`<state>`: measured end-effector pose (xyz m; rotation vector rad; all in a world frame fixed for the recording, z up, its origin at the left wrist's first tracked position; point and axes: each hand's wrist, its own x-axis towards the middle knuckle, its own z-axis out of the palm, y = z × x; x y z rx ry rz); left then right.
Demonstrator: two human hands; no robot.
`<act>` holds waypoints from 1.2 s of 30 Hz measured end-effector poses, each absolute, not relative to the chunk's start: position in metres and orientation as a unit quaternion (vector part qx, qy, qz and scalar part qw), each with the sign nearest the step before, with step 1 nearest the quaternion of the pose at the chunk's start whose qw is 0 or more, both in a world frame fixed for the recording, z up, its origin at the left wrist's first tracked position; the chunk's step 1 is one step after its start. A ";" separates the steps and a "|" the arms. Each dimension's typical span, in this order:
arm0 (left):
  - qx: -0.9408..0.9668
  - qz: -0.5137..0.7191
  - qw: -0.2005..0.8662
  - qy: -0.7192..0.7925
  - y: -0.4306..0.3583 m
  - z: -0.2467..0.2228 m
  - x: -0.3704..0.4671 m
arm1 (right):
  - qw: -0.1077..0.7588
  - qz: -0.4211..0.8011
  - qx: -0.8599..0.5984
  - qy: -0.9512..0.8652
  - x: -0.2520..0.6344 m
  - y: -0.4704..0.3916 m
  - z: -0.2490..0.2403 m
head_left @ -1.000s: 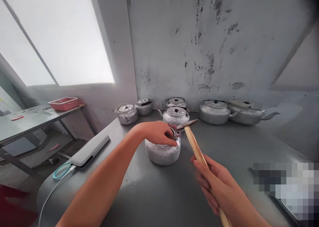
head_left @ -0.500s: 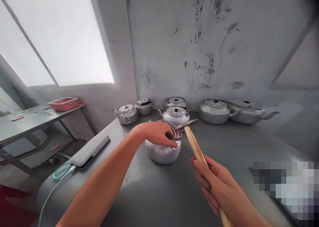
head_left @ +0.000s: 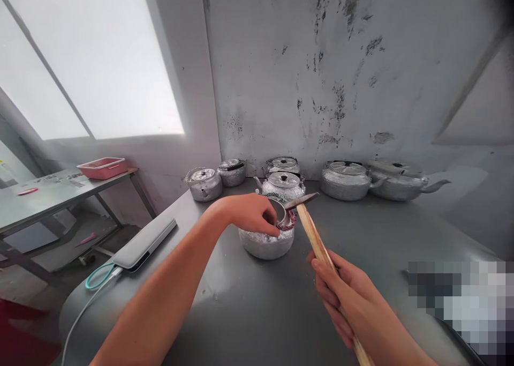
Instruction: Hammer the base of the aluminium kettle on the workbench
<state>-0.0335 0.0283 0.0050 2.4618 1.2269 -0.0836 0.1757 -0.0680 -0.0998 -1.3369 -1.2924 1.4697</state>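
A dented silver kettle (head_left: pixel 267 246) without a lid stands on the grey table (head_left: pixel 241 307), its round mouth uncovered and a red and green wrapped handle lying beside the rim. My left hand (head_left: pixel 257 214) grips the kettle at its rim, thumb outside and the other fingers partly hidden at the opening. My right hand (head_left: pixel 341 291) is closed round the wooden handle of a hammer (head_left: pixel 313 232). The hammer's pointed metal head is just right of the kettle's mouth, over the wrapped handle; whether they touch is unclear.
Several silver kettles (head_left: pixel 346 181) stand along the wall at the back. On the left lie a grey power bank (head_left: pixel 146 243) and its cable (head_left: pixel 82 312). A side table (head_left: pixel 44 200) holds a pink basket (head_left: pixel 103 167). A pixelated patch covers the right edge.
The kettle has shifted slightly to the right and a little away from me. My left hand has moved slightly left along its rim, showing more of the mouth. The hammer is nearly still.
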 end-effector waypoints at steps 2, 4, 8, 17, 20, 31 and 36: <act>0.880 -0.025 0.193 0.433 0.028 0.005 -0.034 | 0.378 0.572 -0.522 -0.508 0.175 -0.068 -0.100; 0.882 -0.022 0.193 0.429 0.029 0.005 -0.034 | 0.380 0.570 -0.518 -0.512 0.175 -0.068 -0.100; 0.883 -0.022 0.189 0.430 0.029 0.004 -0.034 | 0.380 0.576 -0.511 -0.513 0.174 -0.068 -0.098; 0.875 0.017 0.171 0.452 0.024 0.006 -0.031 | 0.378 0.579 -0.515 -0.506 0.174 -0.069 -0.099; 0.870 0.035 0.178 0.459 0.023 0.006 -0.032 | 0.377 0.582 -0.515 -0.504 0.174 -0.069 -0.097; 0.877 0.052 0.172 0.446 0.024 0.006 -0.035 | 0.375 0.557 -0.533 -0.515 0.172 -0.072 -0.092; 0.877 0.047 0.188 0.440 0.024 0.009 -0.037 | 0.371 0.556 -0.542 -0.510 0.172 -0.072 -0.092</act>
